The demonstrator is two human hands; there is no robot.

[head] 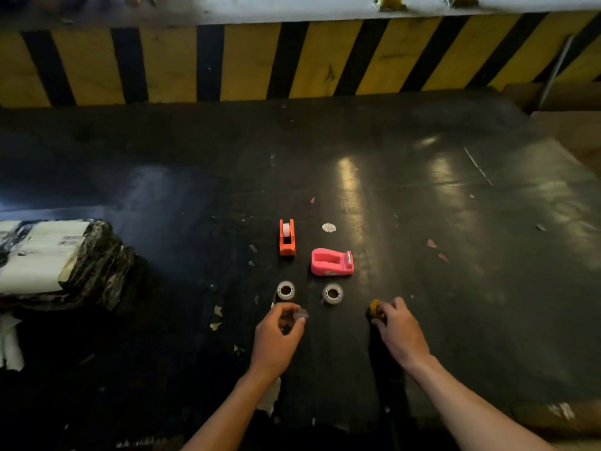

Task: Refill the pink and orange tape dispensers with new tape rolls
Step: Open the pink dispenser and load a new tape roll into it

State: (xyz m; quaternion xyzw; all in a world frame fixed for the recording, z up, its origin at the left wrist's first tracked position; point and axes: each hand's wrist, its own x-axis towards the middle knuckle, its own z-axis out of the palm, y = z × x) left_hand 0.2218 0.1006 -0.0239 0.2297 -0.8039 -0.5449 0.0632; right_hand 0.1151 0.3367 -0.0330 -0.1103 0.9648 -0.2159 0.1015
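Note:
On the dark table stands the orange tape dispenser (287,237) with a white roll in its cradle. To its right lies the pink tape dispenser (331,262), its cradle showing no roll. Two clear tape rolls (286,290) (332,293) lie flat just in front of them. My left hand (279,333) is below the left roll, its fingers closed on a small grey piece (300,314). My right hand (398,330) rests on the table to the right, fingers curled around a small yellowish round object (375,308).
A wrapped bundle with white labels (55,255) sits at the left edge of the table (455,222). A yellow-and-black striped barrier (292,60) runs along the far side. Small scraps and a white round sticker (328,227) dot the surface. Cardboard (572,138) lies at the right.

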